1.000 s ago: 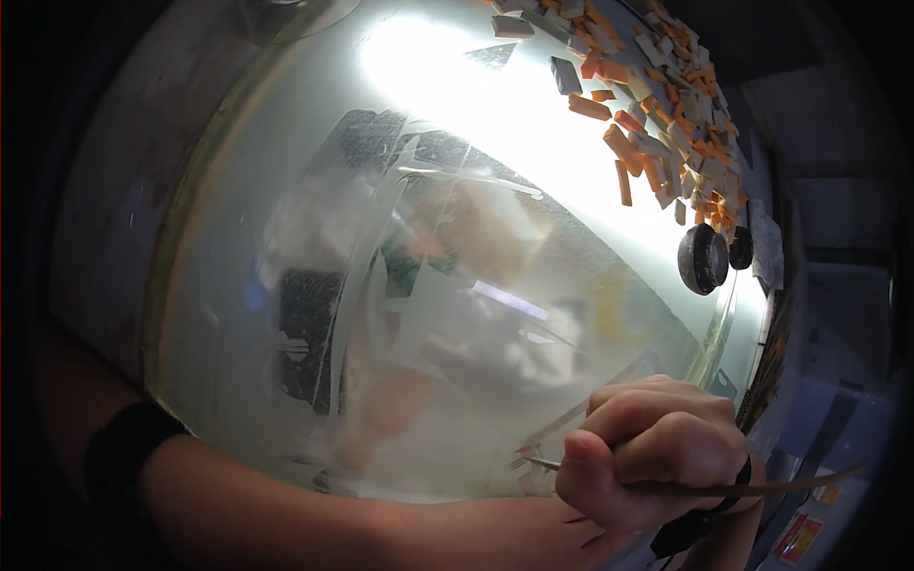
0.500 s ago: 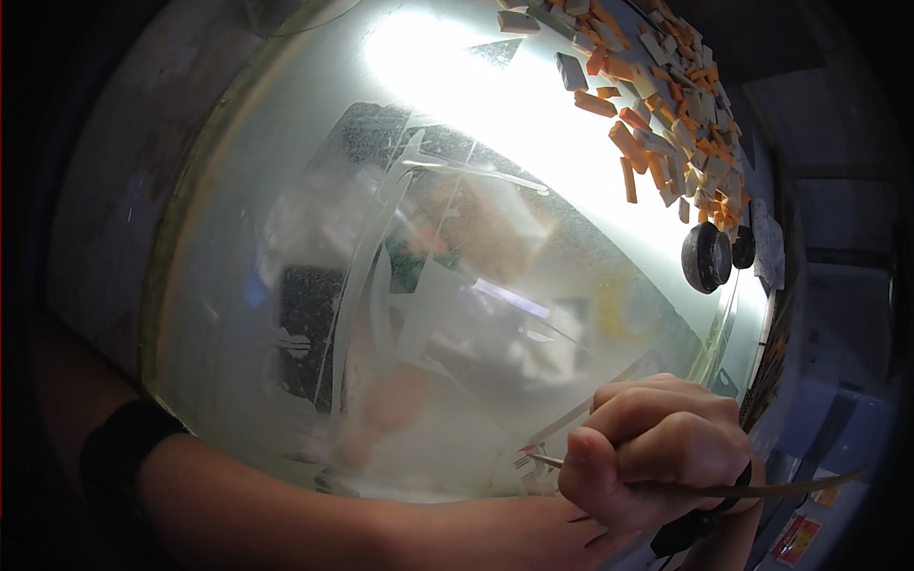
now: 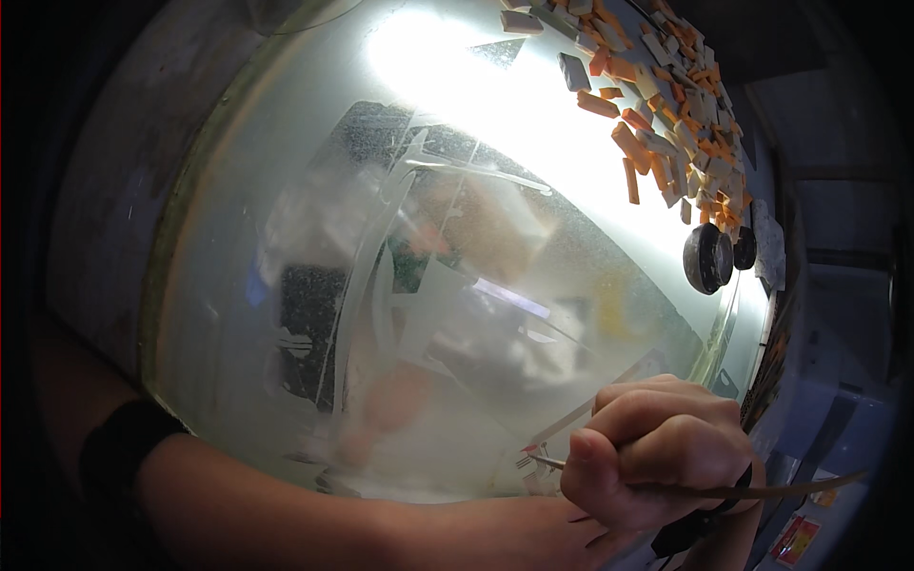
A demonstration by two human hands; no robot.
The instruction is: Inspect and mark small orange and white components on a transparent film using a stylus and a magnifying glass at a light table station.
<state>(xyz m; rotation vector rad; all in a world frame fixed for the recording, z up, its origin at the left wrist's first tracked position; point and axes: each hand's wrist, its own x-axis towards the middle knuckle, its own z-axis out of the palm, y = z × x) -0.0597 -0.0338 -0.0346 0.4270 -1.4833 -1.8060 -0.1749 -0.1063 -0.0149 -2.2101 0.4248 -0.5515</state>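
My right hand (image 3: 662, 447) is closed round a thin, long-handled tool (image 3: 800, 488), whose fine pointed tip comes out beside the thumb. That tip is at small red and dark marks (image 3: 529, 455) on the pale, glossy glass-like surface (image 3: 228, 314); whether it touches cannot be made out. From the lower left my left forearm lies across the near edge, with my left hand (image 3: 543, 533) below and partly behind the right one. The left fingers are hidden. Dark, white and green cut shapes and blurred reflections show in the surface.
A heap of small orange and white block-like pieces (image 3: 685, 124) lies at the far right. Near it stand two round black objects (image 3: 706, 258), one behind the other. A bright lamp glare (image 3: 428, 57) crosses the far surface. The surface's curved rim (image 3: 164, 257) runs along the left.
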